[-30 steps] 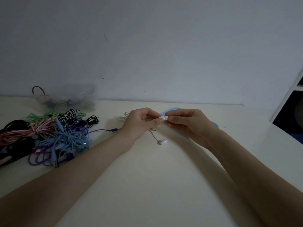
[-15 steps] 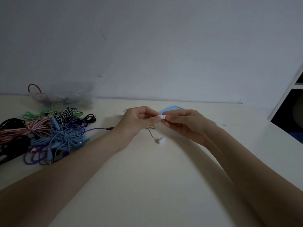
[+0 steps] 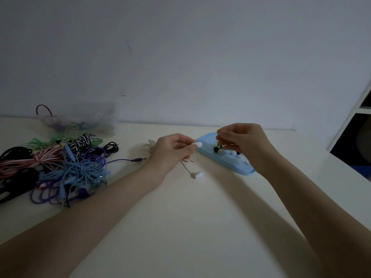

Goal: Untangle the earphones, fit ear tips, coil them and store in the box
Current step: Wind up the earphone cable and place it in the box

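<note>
My left hand (image 3: pixel 172 153) pinches a white earbud (image 3: pixel 197 145) of the white earphones, its tip pointing right. The second white earbud (image 3: pixel 197 174) lies on the table below, joined by a thin white cable. My right hand (image 3: pixel 244 144) hovers over the light blue lid (image 3: pixel 206 142), which carries several black and white ear tips (image 3: pixel 217 149). Its fingers are curled, and I cannot tell whether they pinch an ear tip.
A tangle of coloured earphones (image 3: pixel 60 167) covers the table's left side. A clear plastic box (image 3: pixel 80 121) with more cables stands against the wall behind it. A purple jack plug (image 3: pixel 138 159) lies near my left wrist. A white shelf unit (image 3: pixel 359 125) is at the right edge.
My hands were together at the earbud. My right hand has pulled away to the right and now hangs over the blue lid. My left hand still holds the earbud.
</note>
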The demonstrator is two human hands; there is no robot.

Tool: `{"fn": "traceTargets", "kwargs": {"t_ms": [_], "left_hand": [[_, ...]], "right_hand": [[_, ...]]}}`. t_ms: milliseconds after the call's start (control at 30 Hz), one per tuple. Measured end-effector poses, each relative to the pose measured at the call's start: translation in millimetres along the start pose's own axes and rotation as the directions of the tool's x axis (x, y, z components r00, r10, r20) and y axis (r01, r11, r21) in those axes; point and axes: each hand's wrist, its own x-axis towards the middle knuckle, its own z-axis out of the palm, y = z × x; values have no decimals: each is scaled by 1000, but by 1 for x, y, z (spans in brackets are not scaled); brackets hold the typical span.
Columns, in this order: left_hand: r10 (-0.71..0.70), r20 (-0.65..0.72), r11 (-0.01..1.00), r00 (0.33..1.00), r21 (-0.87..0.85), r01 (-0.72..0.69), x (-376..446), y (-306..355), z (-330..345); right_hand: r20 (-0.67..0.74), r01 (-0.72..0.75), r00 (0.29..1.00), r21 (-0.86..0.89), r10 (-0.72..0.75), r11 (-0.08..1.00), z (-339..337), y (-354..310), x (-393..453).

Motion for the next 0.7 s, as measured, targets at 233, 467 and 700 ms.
{"fn": "traceTargets", "kwargs": {"t_ms": [233, 467, 700], "left_hand": [[138, -12, 925, 990, 360, -124, 4, -2, -7], [169, 111, 851, 979, 484, -201, 4, -5, -6], [157, 121, 857, 980, 476, -196, 6, -9, -7]], "right_hand": [[-52, 169, 969, -579, -243, 798, -8, -1, 24], [12, 72, 995, -787, -103, 612, -3, 6, 48], [-30, 10, 998, -762, -50, 648, 1, 18, 48]]}}
